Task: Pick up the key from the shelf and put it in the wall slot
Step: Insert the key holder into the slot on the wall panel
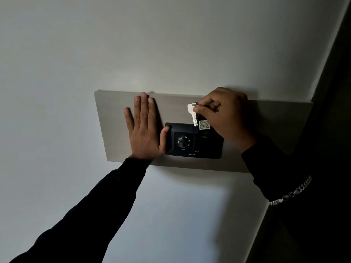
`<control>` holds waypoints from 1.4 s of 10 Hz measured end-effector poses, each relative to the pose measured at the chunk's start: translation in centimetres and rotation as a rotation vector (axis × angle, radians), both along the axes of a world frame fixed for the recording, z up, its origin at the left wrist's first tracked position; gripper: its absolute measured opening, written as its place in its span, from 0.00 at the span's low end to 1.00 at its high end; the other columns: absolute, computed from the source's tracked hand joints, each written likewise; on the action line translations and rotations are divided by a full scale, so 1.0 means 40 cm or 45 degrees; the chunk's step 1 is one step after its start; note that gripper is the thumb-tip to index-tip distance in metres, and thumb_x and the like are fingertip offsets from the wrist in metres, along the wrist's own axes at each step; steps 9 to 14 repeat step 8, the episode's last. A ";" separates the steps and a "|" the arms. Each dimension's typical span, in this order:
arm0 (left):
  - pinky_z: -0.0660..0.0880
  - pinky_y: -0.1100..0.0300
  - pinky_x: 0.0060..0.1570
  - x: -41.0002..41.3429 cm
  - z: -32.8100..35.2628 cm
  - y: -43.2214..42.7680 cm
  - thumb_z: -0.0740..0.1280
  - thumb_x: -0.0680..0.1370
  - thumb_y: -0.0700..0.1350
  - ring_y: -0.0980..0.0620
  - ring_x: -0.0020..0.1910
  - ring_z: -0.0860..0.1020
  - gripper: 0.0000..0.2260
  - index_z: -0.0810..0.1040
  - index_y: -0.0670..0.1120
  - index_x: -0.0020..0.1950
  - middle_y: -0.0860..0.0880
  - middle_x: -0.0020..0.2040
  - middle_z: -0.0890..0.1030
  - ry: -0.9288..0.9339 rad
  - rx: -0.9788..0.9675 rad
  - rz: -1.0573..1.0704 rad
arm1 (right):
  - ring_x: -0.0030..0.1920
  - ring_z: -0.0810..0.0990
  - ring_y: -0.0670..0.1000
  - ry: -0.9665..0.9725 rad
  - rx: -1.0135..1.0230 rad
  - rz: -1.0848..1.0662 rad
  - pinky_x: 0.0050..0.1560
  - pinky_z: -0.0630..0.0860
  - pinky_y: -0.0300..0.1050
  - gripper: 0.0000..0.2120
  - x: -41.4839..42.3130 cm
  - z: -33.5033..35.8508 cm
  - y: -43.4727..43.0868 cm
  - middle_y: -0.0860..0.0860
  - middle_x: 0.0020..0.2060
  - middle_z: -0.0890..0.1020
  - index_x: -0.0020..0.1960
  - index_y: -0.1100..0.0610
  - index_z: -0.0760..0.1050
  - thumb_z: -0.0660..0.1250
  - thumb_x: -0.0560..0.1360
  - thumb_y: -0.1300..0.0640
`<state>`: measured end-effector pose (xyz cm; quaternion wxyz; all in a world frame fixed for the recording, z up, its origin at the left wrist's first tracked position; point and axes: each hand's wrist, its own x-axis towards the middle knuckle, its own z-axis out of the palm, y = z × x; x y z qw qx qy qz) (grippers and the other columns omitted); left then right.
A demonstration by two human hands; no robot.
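My right hand (226, 114) pinches the ring of a silver key (192, 112) that hangs blade down beside a dark fob with a paper label reading "A02" (204, 124). The fob sits over the upper right part of a black wall panel (191, 147) with a round speaker grille; I cannot tell whether its lower end is inside the slot (203, 137). My left hand (144, 128) lies flat on the grey backing board (114, 118), fingers spread upward, its thumb touching the black panel's left edge.
The grey board is fixed to a white wall (95, 44). A dark vertical edge (334, 76) runs down the right side. A metal chain (292, 192) hangs by my right sleeve. The room is dim.
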<state>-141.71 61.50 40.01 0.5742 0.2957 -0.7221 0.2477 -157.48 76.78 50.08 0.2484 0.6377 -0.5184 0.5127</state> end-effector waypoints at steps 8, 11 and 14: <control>0.48 0.33 0.78 -0.011 0.107 0.039 0.50 0.82 0.57 0.37 0.81 0.52 0.33 0.57 0.34 0.79 0.34 0.80 0.57 -0.112 0.010 -0.204 | 0.32 0.81 0.51 -0.080 0.132 0.095 0.36 0.80 0.53 0.15 0.000 -0.053 0.073 0.52 0.39 0.84 0.53 0.56 0.81 0.76 0.67 0.58; 0.48 0.33 0.78 -0.011 0.107 0.039 0.50 0.82 0.57 0.37 0.81 0.52 0.33 0.57 0.34 0.79 0.34 0.80 0.57 -0.112 0.010 -0.204 | 0.32 0.81 0.51 -0.080 0.132 0.095 0.36 0.80 0.53 0.15 0.000 -0.053 0.073 0.52 0.39 0.84 0.53 0.56 0.81 0.76 0.67 0.58; 0.48 0.33 0.78 -0.011 0.107 0.039 0.50 0.82 0.57 0.37 0.81 0.52 0.33 0.57 0.34 0.79 0.34 0.80 0.57 -0.112 0.010 -0.204 | 0.32 0.81 0.51 -0.080 0.132 0.095 0.36 0.80 0.53 0.15 0.000 -0.053 0.073 0.52 0.39 0.84 0.53 0.56 0.81 0.76 0.67 0.58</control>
